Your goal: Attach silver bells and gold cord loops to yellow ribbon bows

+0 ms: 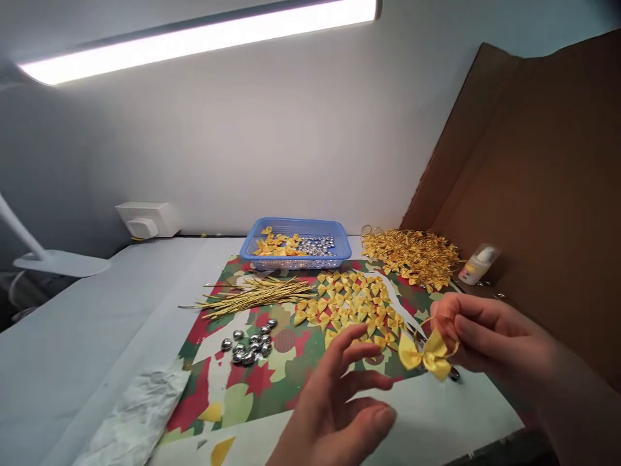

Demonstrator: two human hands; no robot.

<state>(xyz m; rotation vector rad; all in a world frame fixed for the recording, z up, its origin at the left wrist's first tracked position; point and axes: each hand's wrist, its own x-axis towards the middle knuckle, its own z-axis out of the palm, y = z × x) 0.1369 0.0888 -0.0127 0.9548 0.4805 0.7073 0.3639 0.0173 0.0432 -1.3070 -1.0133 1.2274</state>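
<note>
The right hand [478,333], closed at the fingertips, held a yellow bow [424,358] at lower right; the left hand [337,398], empty and half-open, stood apart. Sound practice called for steadying the bow without creasing it.

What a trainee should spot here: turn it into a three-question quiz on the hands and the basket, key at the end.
1. Which hand holds a yellow bow?
2. True or false: the left hand is clenched into a fist.
3. Fill the gap: the blue basket holds yellow bows and small pieces whose colour is ____.

Key: 1. The right hand. 2. False; it is open. 3. Silver.
</note>
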